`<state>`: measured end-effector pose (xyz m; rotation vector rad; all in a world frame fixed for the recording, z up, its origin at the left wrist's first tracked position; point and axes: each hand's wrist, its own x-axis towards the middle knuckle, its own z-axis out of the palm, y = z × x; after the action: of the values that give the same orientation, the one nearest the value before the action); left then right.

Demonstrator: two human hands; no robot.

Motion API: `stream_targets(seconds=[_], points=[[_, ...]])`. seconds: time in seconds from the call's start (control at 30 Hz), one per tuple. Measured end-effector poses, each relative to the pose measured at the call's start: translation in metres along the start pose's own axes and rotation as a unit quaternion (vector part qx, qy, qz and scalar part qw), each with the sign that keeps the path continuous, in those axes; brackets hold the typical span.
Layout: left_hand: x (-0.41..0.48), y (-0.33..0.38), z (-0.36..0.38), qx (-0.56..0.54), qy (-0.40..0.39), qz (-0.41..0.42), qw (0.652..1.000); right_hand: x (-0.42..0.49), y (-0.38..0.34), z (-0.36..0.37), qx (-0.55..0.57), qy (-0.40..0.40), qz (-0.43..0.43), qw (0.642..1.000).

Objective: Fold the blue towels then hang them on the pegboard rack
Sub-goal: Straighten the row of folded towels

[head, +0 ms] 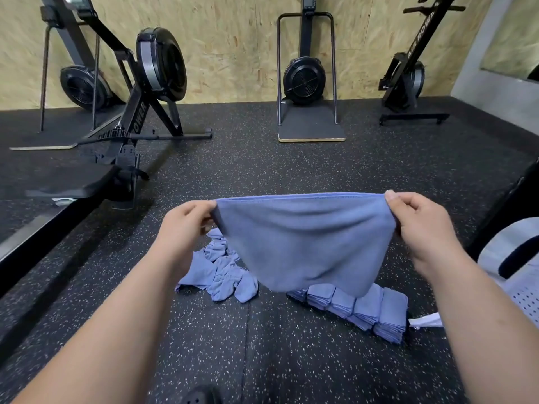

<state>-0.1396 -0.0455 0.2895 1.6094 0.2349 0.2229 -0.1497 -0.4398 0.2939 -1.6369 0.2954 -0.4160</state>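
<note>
- I hold one soft blue cloth towel (303,243) up in the air in front of me, stretched wide by its top edge, with the rest hanging down in a loose belly.
- My left hand (186,225) pinches the top left corner. Its fingers (201,208) are curled in against the thumb, with the cloth caught between them.
- My right hand (420,225) does the same at the top right corner, and its fingers (408,201) are closed on the hem.
- Below the hanging towel, on the black speckled rubber floor (262,158), a loose heap of crumpled blue towels (221,272) lies to the left. A row of folded blue towel squares (367,307) stands to the right, packed edge against edge.
- I judge that I am in the folding step. This towel is opened out and squared but not yet folded. Going by the two piles, some of the batch is done and some is not.
- The next move calls for bringing my two hands together so that corner meets corner, without letting either pinch slip. After that the fold needs smoothing and doubling again to match the squares in the row.
- I cannot see the pegboard rack from here, so I take the hanging to come later.
- Black rowing machines (151,83) stand along the far wall, well apart from my work.
</note>
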Motion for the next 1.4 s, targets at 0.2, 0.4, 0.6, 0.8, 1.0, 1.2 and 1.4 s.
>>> stream_targets(seconds=[0.2,0.4,0.6,0.8,1.0,1.2,1.4], points=[[-0.001,0.009,0.009,-0.123,0.006,-0.036,0.992,-0.001,0.001,0.000,0.039,0.006,0.039,0.998],[0.001,-0.015,0.016,-0.068,0.080,-0.130,0.986,-0.005,0.008,0.010,0.012,0.010,0.062,0.998],[-0.003,-0.020,0.029,-0.085,0.110,-0.158,0.978,-0.007,0.017,0.020,-0.006,0.017,0.073,0.997],[-0.015,-0.019,0.044,-0.082,0.111,-0.159,0.978,-0.012,0.021,0.035,-0.022,0.005,0.072,0.997],[-0.033,-0.017,0.062,-0.033,0.033,-0.132,0.990,-0.030,0.017,0.054,-0.033,-0.051,0.070,0.996],[-0.056,-0.015,0.085,-0.005,-0.028,-0.078,0.997,-0.059,0.006,0.078,0.004,-0.131,0.057,0.990],[-0.069,-0.018,0.098,-0.012,-0.079,-0.063,0.995,-0.073,0.005,0.091,-0.030,-0.182,0.020,0.983]])
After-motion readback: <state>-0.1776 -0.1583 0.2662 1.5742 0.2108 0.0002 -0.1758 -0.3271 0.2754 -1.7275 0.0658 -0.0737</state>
